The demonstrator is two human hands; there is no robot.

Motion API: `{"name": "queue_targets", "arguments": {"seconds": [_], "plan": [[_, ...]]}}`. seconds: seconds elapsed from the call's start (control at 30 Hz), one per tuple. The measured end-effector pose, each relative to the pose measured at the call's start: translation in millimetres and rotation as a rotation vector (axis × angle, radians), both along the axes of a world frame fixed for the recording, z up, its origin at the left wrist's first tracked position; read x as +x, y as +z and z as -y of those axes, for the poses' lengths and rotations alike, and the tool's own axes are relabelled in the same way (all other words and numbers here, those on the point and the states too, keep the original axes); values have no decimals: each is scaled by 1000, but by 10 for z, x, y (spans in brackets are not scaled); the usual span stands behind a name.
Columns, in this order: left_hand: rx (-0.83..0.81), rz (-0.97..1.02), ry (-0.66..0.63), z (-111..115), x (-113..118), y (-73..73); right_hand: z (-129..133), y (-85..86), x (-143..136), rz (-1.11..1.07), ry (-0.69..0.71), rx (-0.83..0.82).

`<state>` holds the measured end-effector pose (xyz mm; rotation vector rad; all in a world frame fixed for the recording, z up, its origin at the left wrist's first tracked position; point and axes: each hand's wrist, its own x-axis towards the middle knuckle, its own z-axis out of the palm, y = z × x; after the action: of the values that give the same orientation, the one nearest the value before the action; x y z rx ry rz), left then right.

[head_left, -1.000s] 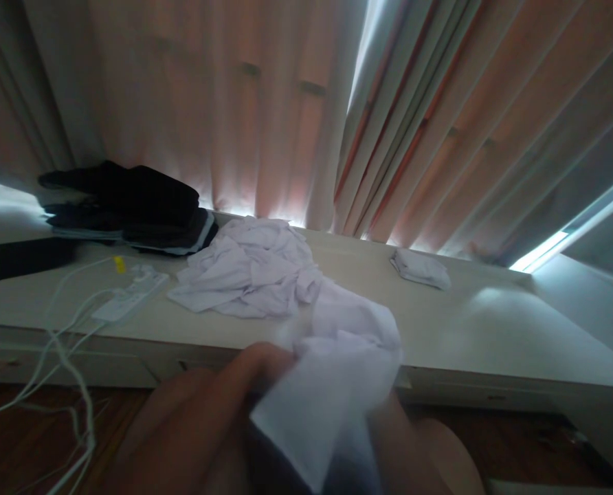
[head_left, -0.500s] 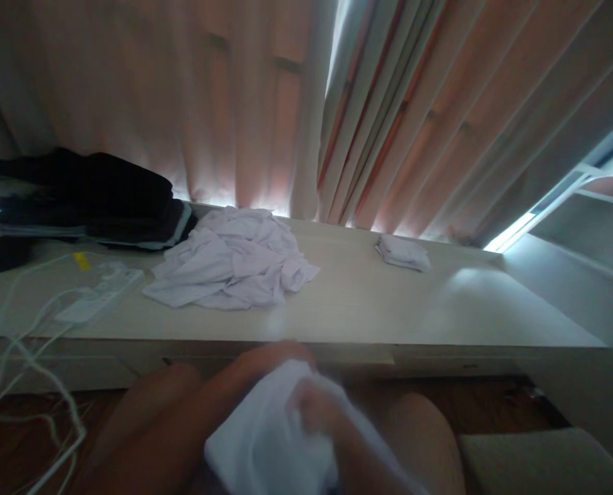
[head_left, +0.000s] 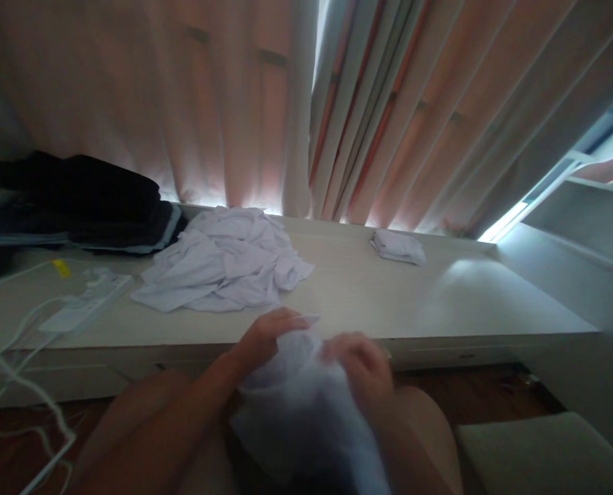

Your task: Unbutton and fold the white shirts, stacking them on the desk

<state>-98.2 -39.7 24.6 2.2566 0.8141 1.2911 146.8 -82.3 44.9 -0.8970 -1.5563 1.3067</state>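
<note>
A white cloth garment (head_left: 306, 405) hangs between my hands above my lap, its lower part blurred by motion. My left hand (head_left: 273, 333) is closed on its upper left edge, with a small corner sticking out past the fingers. On the other side, my right hand (head_left: 361, 357) pinches the upper right edge with curled fingers. Just beyond them on the white desk (head_left: 348, 295) lies a crumpled heap of white clothes (head_left: 229, 261). Farther right, one white garment (head_left: 398, 246) lies folded into a small bundle.
Dark folded clothes (head_left: 80, 199) are stacked at the desk's left. A white power strip (head_left: 84, 302) with looping white cables (head_left: 33, 385) lies before them. Curtains (head_left: 224, 103) hang behind the desk. A pale padded seat (head_left: 543, 454) stands at lower right.
Both hands have moved up and forward with the white garment, toward the desk edge. My right hand has shifted from over the cloth's middle to its upper right edge.
</note>
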Motion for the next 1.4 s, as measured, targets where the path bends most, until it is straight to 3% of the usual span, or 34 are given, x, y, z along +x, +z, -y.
{"name": "queue_targets", "arguments": {"seconds": [0.07, 0.1, 0.2, 0.3, 0.43, 0.53, 0.63, 0.77, 0.87, 1.03, 1.13, 1.23, 1.4], "plan": [[92, -15, -6, 29, 37, 16, -348, -114, 64, -14, -234, 63], [132, -23, 11, 30, 50, 16, -480, -187, 62, 26, -249, 68], [215, -30, 137, 3, 48, -10, -626, -419, -51, 151, 11, 0], [253, -11, 289, -35, -12, -57, -511, -588, -205, 207, 231, -78], [145, -38, 411, -81, -122, -87, -445, -633, -221, 250, 101, -83], [58, -44, 438, -145, -206, -70, -574, -502, -61, 231, -135, -55], [31, -55, 384, -242, -278, -59, -699, -234, 127, 180, -272, -49], [-78, -130, 218, -372, -344, -87, -736, 169, 249, 93, -281, -37], [-230, -127, 127, -410, -358, -99, -729, 364, 224, 51, -236, -22], [-611, 157, 31, -268, -196, -1, -703, 457, 83, -14, -117, -178], [-734, 178, 25, -152, -42, 74, -689, 463, 39, -27, -90, -211], [-766, 100, 14, -104, 24, 101, -683, 492, 55, 41, -94, -166], [-664, -97, 0, -93, 65, 65, -611, 595, 84, 257, -72, -98]]}}
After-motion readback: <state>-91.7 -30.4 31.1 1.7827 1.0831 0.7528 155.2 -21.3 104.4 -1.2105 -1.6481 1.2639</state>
